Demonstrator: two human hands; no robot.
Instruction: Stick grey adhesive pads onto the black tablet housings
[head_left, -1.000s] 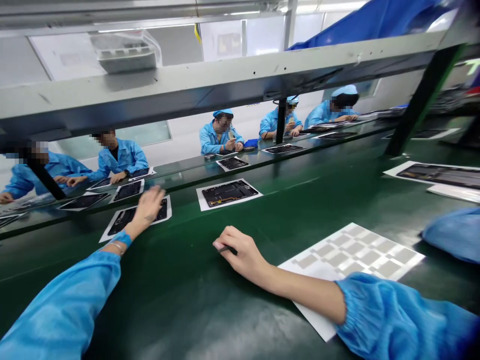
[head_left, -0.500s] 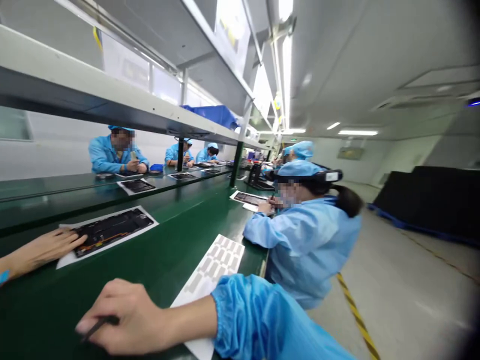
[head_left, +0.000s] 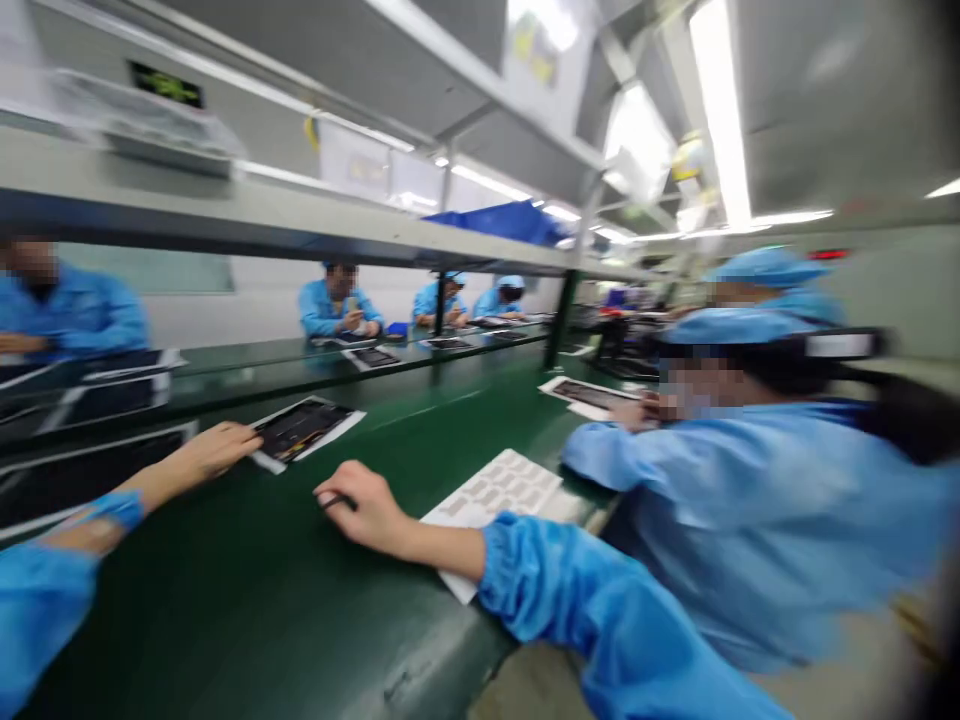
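My left hand [head_left: 214, 450] reaches across the green belt [head_left: 247, 590], fingers stretched out, fingertips touching the near corner of a white sheet carrying a dark opened device [head_left: 304, 428]. My right hand [head_left: 364, 508] rests on the belt with its fingers closed round a thin dark tool [head_left: 335, 501]. Under my right forearm lies a white sheet of grey rectangular stickers [head_left: 495, 490]. Both my sleeves are blue. The picture is smeared by motion.
A person in a blue coat and cap [head_left: 750, 470] sits close at my right, bent over another device sheet [head_left: 589, 393]. Several people in blue work along the far side of the line. More device sheets [head_left: 373, 357] lie on the far belt. A grey shelf [head_left: 225, 215] runs overhead.
The view has swung back leftward from the aisle toward the belt. My left hand stays at the corner of the device sheet; my right hand keeps its hold on the tool.
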